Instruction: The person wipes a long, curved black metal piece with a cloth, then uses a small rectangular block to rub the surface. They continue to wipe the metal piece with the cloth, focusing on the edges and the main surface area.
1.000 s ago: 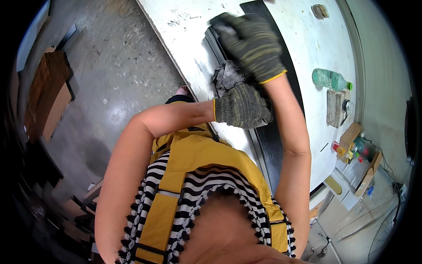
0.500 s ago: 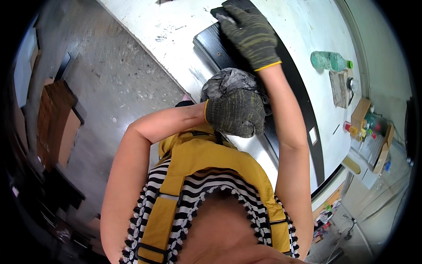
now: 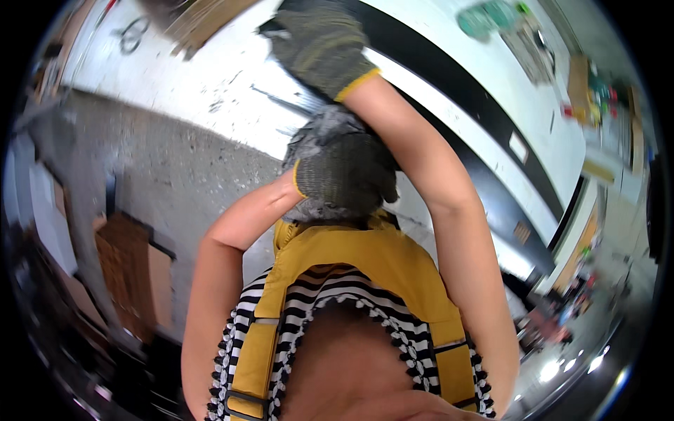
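Both my hands wear dark grey-green knit gloves with yellow cuffs. My left hand (image 3: 347, 172) is closed on a crumpled grey rag (image 3: 326, 130), held close in front of my yellow apron (image 3: 344, 245). Farther out, my right hand (image 3: 319, 49) has its fingers bent over the far end of a long black board (image 3: 484, 196), which passes beneath my right forearm. The fingertips are partly blurred. Beyond it lies a second long black board (image 3: 449, 74) with a small white label (image 3: 518, 147). Both are at a white worktable (image 3: 217, 77).
On the table's right stand a green plastic bottle (image 3: 484, 19), a worn block (image 3: 526, 52) and an open carton (image 3: 579, 91). Scissors (image 3: 133, 34) and a stack of brown cardboard (image 3: 210, 21) lie at the far left. Brown boards (image 3: 126, 274) stand on the floor at left.
My view has swung round, bringing the scissors and cardboard in at the far left. My right hand now has its fingers bent over the board's end. The rag stays in my left hand.
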`<act>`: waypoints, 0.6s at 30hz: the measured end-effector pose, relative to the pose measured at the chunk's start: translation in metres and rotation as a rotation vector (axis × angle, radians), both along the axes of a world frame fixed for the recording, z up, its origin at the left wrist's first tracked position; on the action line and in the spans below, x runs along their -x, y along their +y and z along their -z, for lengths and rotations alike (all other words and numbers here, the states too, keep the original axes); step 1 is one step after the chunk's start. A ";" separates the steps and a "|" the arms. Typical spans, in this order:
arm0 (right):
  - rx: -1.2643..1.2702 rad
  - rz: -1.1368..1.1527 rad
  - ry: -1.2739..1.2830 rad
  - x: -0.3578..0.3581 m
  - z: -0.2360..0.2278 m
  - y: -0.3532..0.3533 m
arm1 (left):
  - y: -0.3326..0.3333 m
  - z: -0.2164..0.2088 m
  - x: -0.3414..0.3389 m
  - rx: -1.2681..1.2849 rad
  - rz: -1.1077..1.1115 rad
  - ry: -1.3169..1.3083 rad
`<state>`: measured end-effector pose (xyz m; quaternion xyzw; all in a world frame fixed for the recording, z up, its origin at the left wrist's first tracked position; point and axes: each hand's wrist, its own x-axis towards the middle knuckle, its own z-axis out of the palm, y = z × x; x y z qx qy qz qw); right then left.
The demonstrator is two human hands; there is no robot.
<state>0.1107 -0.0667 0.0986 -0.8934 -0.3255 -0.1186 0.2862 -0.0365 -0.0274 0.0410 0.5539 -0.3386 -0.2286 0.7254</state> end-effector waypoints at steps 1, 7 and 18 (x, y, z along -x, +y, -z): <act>0.122 0.029 0.006 0.002 0.007 0.000 | 0.007 0.004 0.006 0.155 0.120 0.483; 0.143 0.207 -0.074 0.080 -0.026 -0.150 | 0.014 0.026 0.015 0.078 0.083 0.734; 0.230 0.434 -0.125 0.099 -0.001 -0.182 | 0.021 0.020 0.007 0.055 0.124 0.639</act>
